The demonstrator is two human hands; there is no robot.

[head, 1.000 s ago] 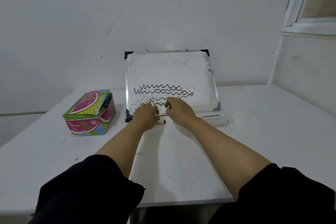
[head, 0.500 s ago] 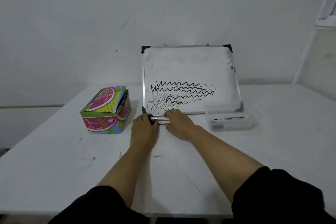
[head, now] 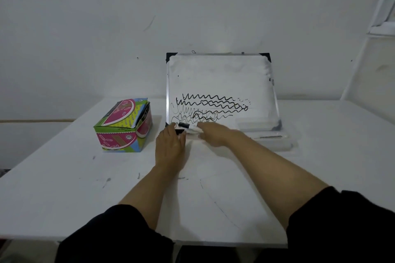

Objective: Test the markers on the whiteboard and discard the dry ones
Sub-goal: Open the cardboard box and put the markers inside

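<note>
At the near left foot of the propped whiteboard point(head: 220, 83), the left hand point(head: 171, 145) and right hand point(head: 213, 134) meet, each gripping an end of one marker point(head: 188, 128), seemingly to work its cap before the box point(head: 124, 128) or tray point(head: 275, 143) gets it.

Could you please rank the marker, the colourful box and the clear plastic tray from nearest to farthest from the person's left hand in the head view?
1. Marker: touching the left hand at its fingertips, below the whiteboard.
2. Colourful box: to the hand's left on the table.
3. Clear plastic tray: far right, beyond the right hand.
</note>
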